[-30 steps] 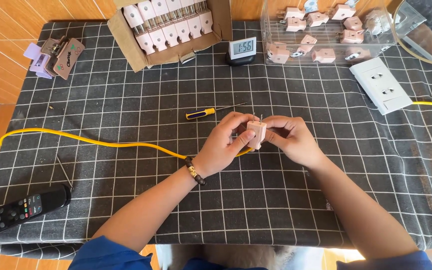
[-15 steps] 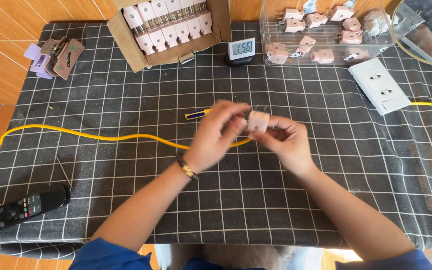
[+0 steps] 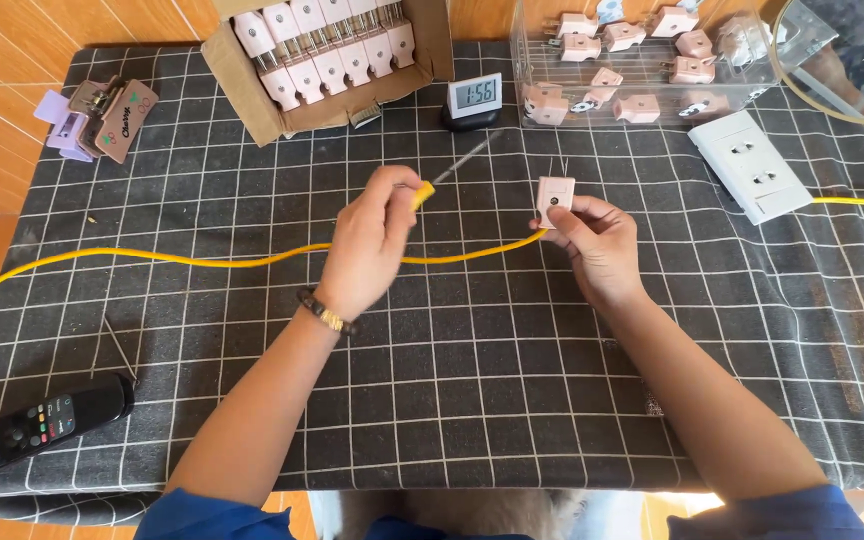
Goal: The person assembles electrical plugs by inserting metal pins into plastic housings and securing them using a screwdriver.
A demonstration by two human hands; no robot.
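Note:
My left hand (image 3: 372, 240) grips a small yellow-handled screwdriver (image 3: 449, 172), its metal shaft pointing up and to the right. My right hand (image 3: 597, 245) holds a pale pink plug (image 3: 555, 199) upright, prongs up, a little right of the screwdriver tip. A yellow cable (image 3: 182, 258) runs from the plug across the checked black cloth (image 3: 452, 390) toward the left edge. The two hands are apart.
A cardboard box (image 3: 252, 90) of white plugs stands at the back left, a small digital clock (image 3: 474, 98) beside it, then a clear bin (image 3: 652, 60) of pink plugs. A white socket strip (image 3: 750, 165) lies at the right. A black remote (image 3: 32, 430) lies front left; clips (image 3: 102, 118) back left.
My hands have parted. The left hand picked the screwdriver up off the cloth and raised it; the right hand keeps the plug and turned it upright.

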